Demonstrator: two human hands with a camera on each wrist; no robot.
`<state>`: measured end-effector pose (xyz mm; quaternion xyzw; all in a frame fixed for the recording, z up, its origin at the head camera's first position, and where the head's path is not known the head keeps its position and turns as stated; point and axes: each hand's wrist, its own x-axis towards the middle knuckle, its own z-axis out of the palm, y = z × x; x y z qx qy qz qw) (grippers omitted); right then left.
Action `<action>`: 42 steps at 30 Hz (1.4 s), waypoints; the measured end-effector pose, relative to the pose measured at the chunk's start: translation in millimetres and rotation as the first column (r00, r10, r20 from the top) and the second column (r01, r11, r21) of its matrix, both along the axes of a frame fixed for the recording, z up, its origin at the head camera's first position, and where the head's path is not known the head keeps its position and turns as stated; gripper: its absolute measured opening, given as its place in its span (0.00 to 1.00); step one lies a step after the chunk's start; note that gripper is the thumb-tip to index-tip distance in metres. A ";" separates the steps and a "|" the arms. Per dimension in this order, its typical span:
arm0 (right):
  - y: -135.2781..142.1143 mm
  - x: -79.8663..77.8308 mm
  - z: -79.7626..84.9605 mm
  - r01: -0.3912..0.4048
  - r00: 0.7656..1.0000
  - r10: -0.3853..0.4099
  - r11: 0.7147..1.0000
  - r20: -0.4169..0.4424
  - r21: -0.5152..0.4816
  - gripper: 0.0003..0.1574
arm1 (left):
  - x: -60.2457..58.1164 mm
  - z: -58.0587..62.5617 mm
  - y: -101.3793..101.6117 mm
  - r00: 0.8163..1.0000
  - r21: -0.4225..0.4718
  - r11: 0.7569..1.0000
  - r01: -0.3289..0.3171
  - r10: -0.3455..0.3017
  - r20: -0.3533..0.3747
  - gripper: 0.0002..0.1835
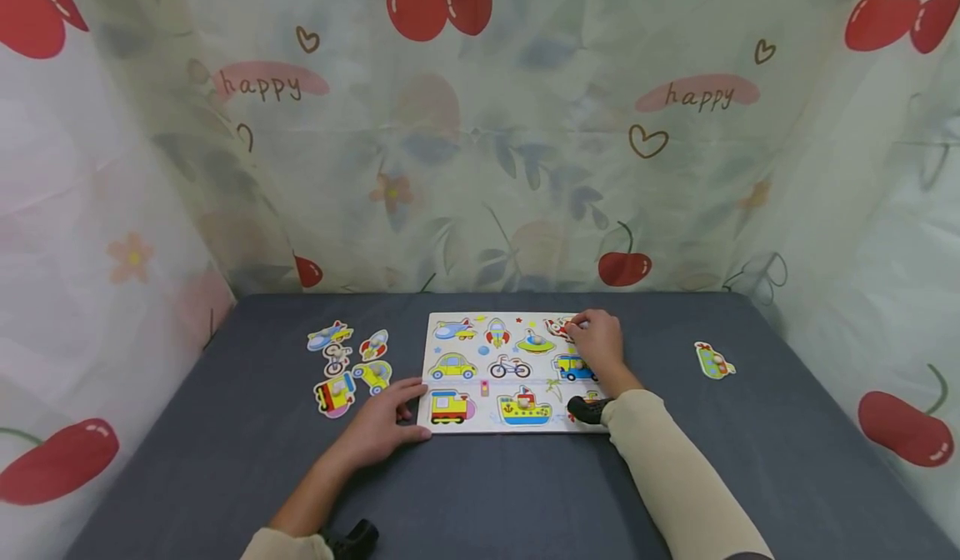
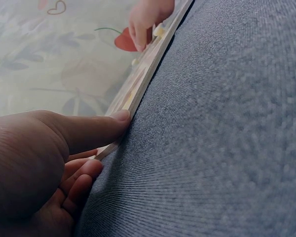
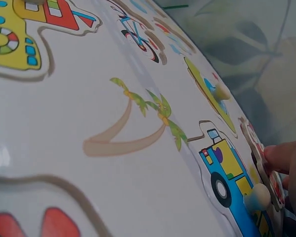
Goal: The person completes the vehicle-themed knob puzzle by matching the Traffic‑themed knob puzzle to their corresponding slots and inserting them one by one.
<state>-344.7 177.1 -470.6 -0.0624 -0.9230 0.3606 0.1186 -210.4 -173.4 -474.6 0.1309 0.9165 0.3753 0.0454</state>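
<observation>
A white wooden peg puzzle board (image 1: 486, 417) lies on the dark cloth. My left hand (image 1: 378, 427) holds its near left corner, and in the left wrist view the thumb (image 2: 101, 129) presses along the edge with the other fingers curled beside the corner. At the far right corner, my right hand (image 1: 602, 343) pinches a red-and-white puzzle piece (image 3: 260, 153) over the board. Its shape is partly hidden by the fingers. Seated in the board are a blue-and-yellow bus (image 1: 572, 368), a boat (image 1: 517, 412) and a flying saucer (image 1: 535, 347), each with a wooden knob.
Left of the board lie loose pieces: an airplane (image 1: 324, 337), a rocket (image 1: 374, 346), a bicycle (image 1: 337, 360), a car (image 1: 372, 376) and a train (image 1: 334, 395). A green piece (image 1: 711, 361) lies off to the right. Printed curtains (image 1: 480, 168) enclose the table.
</observation>
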 end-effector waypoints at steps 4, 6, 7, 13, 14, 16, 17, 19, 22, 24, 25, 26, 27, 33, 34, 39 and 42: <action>-1.7 -1.2 -0.7 0.013 1.000 -0.013 1.000 0.003 0.024 0.11 | 0.0 0.7 -0.4 1.000 0.001 1.000 0.003 -0.003 0.001 0.36; -2.7 -1.6 -0.6 0.017 1.000 -0.017 0.999 0.003 0.034 0.12 | 0.0 1.0 -0.5 1.000 0.000 1.000 -0.001 0.001 0.003 0.36; -3.1 -1.7 -0.5 0.017 1.000 -0.017 0.999 0.002 0.037 0.12 | 0.0 1.0 -0.6 1.000 0.001 1.000 0.000 0.000 0.005 0.36; -4.2 -1.6 -0.2 0.020 1.000 -0.020 0.999 -0.004 0.048 0.11 | 0.3 0.5 -0.3 1.000 0.000 1.000 0.007 -0.007 0.005 0.35; -4.2 -1.7 -0.3 0.020 1.000 -0.019 0.999 -0.003 0.049 0.11 | 0.3 0.4 -0.2 1.000 0.000 1.000 0.007 -0.007 0.003 0.35; -4.3 -1.6 -0.3 0.018 1.000 -0.018 0.999 -0.004 0.050 0.11 | 0.3 0.1 -0.2 1.000 -0.001 1.000 0.007 -0.007 0.001 0.35; -4.3 -1.6 -0.3 0.017 1.000 -0.017 0.998 -0.004 0.052 0.11 | 0.1 -0.2 -0.2 1.000 -0.002 1.000 0.006 -0.006 0.001 0.35; -4.2 -1.3 -0.4 0.015 1.000 -0.015 0.998 -0.009 0.054 0.11 | -0.2 -0.7 -0.1 1.000 -0.005 1.000 0.003 -0.003 0.002 0.35; -3.9 -0.7 -0.8 0.014 1.000 -0.014 0.998 -0.014 0.054 0.11 | -0.8 -1.3 0.2 1.000 -0.008 1.000 -0.003 0.003 0.002 0.35; -3.7 -0.5 -1.3 0.013 1.000 -0.013 0.998 -0.013 0.056 0.11 | -0.9 -1.4 0.1 1.000 -0.009 1.000 -0.004 0.004 0.001 0.35; -3.6 -0.6 -1.4 0.011 1.000 -0.010 0.998 -0.014 0.057 0.11 | -0.9 -1.2 0.1 1.000 -0.008 1.000 -0.004 0.004 0.001 0.35; -3.7 -0.7 -1.6 0.010 1.000 -0.009 0.998 -0.016 0.059 0.11 | -0.8 -1.0 0.0 1.000 -0.007 1.000 -0.004 0.004 0.000 0.35; -3.6 -0.7 -1.8 0.008 1.000 -0.006 0.998 -0.019 0.062 0.11 | -0.7 -0.9 -0.1 1.000 -0.006 1.000 -0.004 0.004 0.000 0.35; -3.2 -0.5 -2.5 -0.002 1.000 0.004 0.998 -0.023 0.066 0.12 | -0.4 -1.6 -0.5 1.000 -0.012 1.000 0.000 0.000 -0.011 0.35; -3.1 -0.3 -2.3 -0.002 1.000 0.003 0.998 -0.021 0.066 0.12 | -0.1 -1.4 -0.4 1.000 -0.014 1.000 0.003 -0.003 -0.012 0.35; -3.2 0.6 0.0 0.001 1.000 0.001 0.997 -0.021 0.072 0.11 | 0.9 -1.2 -0.3 1.000 -0.019 1.000 0.013 -0.014 -0.021 0.35; -3.8 0.5 0.1 0.003 1.000 -0.001 0.996 -0.020 0.091 0.11 | 1.3 -1.1 0.0 1.000 -0.019 1.000 0.006 -0.007 -0.016 0.35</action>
